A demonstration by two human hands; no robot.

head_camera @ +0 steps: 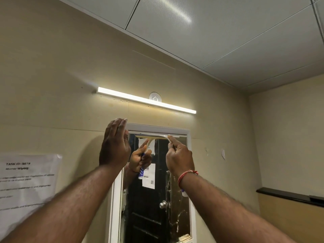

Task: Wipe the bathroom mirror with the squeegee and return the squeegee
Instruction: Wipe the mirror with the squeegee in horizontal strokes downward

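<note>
Head view: the squeegee [158, 135] is gripped by the right hand [179, 157] at the top edge of the mirror [156, 199]; the left hand [114, 146] is flat, holding nothing. Streaks could be left if pressure becomes uneven.

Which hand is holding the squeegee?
The right hand, with the red thread at its wrist, grips the squeegee at the top of the mirror. The left hand is open, flat against the mirror's upper left corner.
</note>
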